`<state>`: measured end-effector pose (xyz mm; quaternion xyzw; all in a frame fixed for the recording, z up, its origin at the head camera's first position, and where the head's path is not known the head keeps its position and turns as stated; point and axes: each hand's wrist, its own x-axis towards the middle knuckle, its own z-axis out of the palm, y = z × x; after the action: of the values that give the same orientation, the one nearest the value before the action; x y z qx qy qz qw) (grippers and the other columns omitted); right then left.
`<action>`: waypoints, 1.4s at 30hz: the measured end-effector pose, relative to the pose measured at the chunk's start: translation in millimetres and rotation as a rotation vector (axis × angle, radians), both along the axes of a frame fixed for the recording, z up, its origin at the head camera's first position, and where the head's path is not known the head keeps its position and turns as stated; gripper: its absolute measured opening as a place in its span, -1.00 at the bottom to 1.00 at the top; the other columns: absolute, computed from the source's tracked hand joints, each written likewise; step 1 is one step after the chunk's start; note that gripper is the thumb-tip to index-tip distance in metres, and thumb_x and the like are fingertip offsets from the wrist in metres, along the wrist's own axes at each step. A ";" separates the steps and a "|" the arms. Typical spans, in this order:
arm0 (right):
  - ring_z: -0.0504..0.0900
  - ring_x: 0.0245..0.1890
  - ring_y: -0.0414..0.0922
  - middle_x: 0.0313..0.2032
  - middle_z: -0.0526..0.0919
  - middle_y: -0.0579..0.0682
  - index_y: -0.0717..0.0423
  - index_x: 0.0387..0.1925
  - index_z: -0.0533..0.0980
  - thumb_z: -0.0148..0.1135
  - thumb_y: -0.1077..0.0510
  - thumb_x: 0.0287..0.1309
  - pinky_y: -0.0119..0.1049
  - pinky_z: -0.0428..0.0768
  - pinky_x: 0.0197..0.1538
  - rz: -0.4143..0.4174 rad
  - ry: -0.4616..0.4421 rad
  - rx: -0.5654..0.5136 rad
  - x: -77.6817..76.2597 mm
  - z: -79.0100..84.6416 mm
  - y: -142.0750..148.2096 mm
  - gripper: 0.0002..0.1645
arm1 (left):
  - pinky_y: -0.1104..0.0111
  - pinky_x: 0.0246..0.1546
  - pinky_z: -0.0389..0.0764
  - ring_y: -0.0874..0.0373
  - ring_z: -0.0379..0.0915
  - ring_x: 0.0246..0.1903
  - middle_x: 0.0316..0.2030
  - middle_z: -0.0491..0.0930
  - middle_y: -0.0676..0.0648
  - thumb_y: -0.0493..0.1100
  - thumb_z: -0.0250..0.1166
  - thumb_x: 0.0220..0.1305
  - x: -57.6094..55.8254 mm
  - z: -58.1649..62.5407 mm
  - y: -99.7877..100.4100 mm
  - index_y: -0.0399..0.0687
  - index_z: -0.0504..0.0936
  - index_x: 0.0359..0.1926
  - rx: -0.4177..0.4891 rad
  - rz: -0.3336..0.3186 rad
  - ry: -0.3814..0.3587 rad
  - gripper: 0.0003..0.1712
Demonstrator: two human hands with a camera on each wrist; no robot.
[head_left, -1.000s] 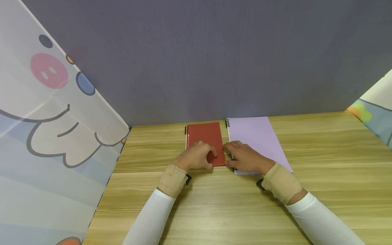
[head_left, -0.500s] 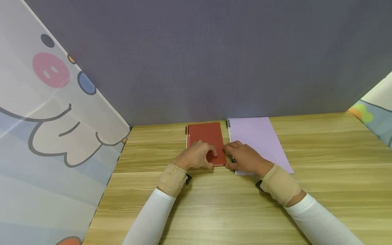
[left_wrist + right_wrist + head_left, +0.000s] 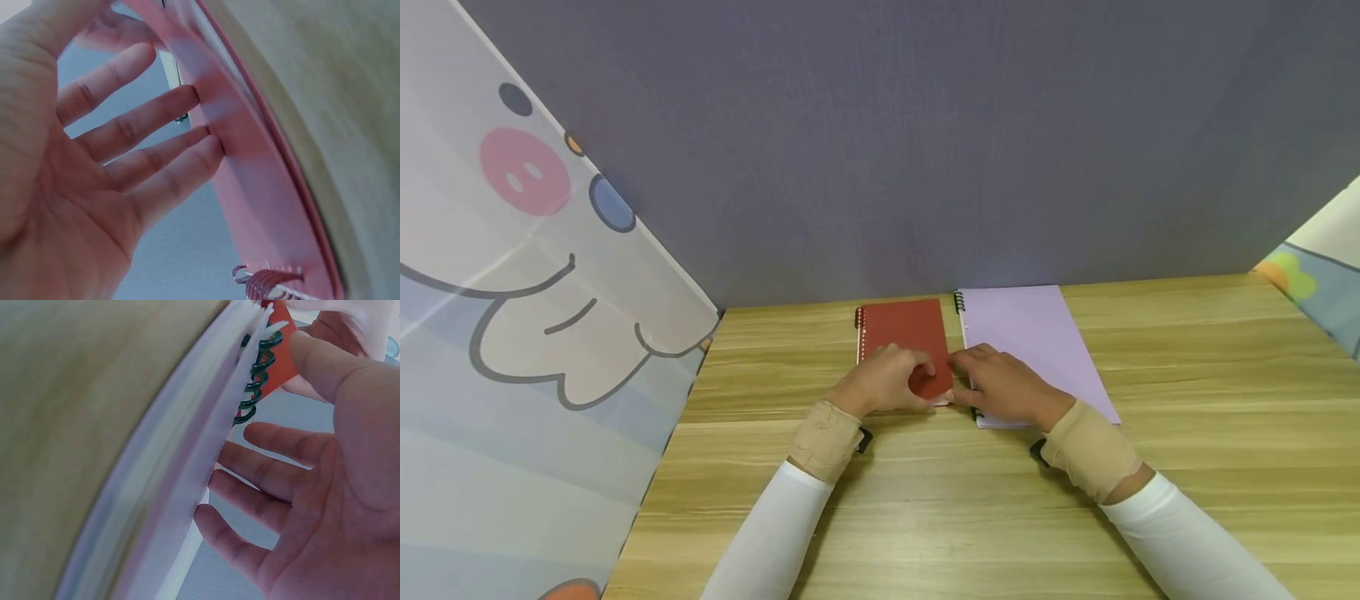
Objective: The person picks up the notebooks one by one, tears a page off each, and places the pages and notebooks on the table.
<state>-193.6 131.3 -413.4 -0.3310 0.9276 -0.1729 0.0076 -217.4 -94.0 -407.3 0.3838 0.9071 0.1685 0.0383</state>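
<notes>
A red spiral notebook (image 3: 904, 325) lies flat near the back of the table, its coil on the left. My left hand (image 3: 887, 379) rests over its lower part, fingertips touching the cover (image 3: 250, 187) in the left wrist view. At the near right corner, the cover is slightly raised and a white page edge shows. My right hand (image 3: 1003, 387) lies across the near left part of a larger lilac spiral notebook (image 3: 1026, 321). Its thumb (image 3: 315, 356) reaches the red notebook's raised corner, close to the left thumb. The right fingers are loosely extended.
The wooden table (image 3: 910, 517) meets a grey panel (image 3: 925, 150) just behind both notebooks. A cartoon-printed wall (image 3: 520, 350) closes the left side, and another printed panel (image 3: 1318, 283) stands at the far right.
The red notebook's near right corner has lifted slightly, baring white paper. My left thumb has shifted right, toward the right thumb. The lilac notebook stays in place.
</notes>
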 end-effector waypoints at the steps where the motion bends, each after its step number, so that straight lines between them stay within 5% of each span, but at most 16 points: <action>1: 0.31 0.15 -0.05 0.09 0.43 -0.05 0.07 0.19 0.34 0.04 -0.28 0.16 -0.10 0.32 0.06 -0.009 -0.004 0.002 -0.1 0.0 -0.3 -0.30 | 0.53 -0.32 0.32 0.28 0.43 -0.32 -0.29 0.52 0.19 0.25 0.35 -0.11 0.3 0.0 0.7 0.10 0.56 -0.18 -0.004 0.005 0.010 -0.49; 10: 0.43 -0.15 -0.12 -0.16 0.48 -0.07 0.04 -0.04 0.38 0.06 -0.30 0.13 -0.19 0.41 -0.19 -0.075 -0.006 -0.026 0.6 -0.8 -2.9 -0.42 | 0.51 -0.22 0.31 0.26 0.44 -0.25 -0.21 0.54 0.13 0.14 0.27 0.03 -2.3 -0.3 -1.3 0.05 0.51 -0.09 0.089 0.018 -0.026 -0.55; 15: 0.39 0.06 -0.01 -0.02 0.48 -0.02 -0.01 -0.06 0.47 0.10 -0.15 0.15 -0.08 0.38 -0.05 0.010 0.032 -0.002 1.5 0.1 -2.1 -0.59 | 0.52 -0.15 0.30 0.29 0.43 -0.15 -0.14 0.53 0.13 0.08 0.23 0.07 -3.7 -0.7 -3.6 0.05 0.44 -0.02 0.116 0.026 -0.044 -0.55; 23: 0.28 0.17 0.14 0.18 0.34 0.17 -0.05 0.21 0.36 0.04 -0.12 0.20 0.07 0.35 -0.01 0.105 0.079 0.095 4.6 0.0 -1.6 -0.44 | 0.55 -0.11 0.28 0.33 0.41 -0.08 -0.08 0.50 0.13 0.06 0.14 0.16 -3.0 -1.3 -3.7 0.09 0.38 0.03 0.138 0.046 -0.071 -0.58; 37: 0.19 0.24 0.11 0.25 0.25 0.16 -0.15 0.24 0.33 0.01 -0.11 0.20 0.05 0.31 0.03 0.103 0.088 0.189 7.2 -2.2 -0.8 -0.44 | 0.50 -0.27 0.34 0.34 0.42 -0.34 -0.25 0.49 0.23 0.04 0.11 0.15 -3.6 3.6 -3.6 0.17 0.46 -0.09 0.111 0.032 0.008 -0.72; 42: 0.20 0.24 0.11 0.23 0.26 0.17 -0.14 0.25 0.33 -0.01 -0.11 0.21 0.03 0.32 0.02 0.105 0.096 0.204 9.0 0.2 -1.5 -0.44 | 0.50 -0.33 0.35 0.32 0.42 -0.33 -0.25 0.50 0.21 0.02 0.09 0.12 -1.3 15.0 -5.1 0.15 0.49 -0.09 0.110 0.066 0.112 -0.69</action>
<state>-184.6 129.8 -413.2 -0.3844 0.9211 -0.0609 0.0058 -218.7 -99.1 -392.3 0.3639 0.9094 0.1977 -0.0391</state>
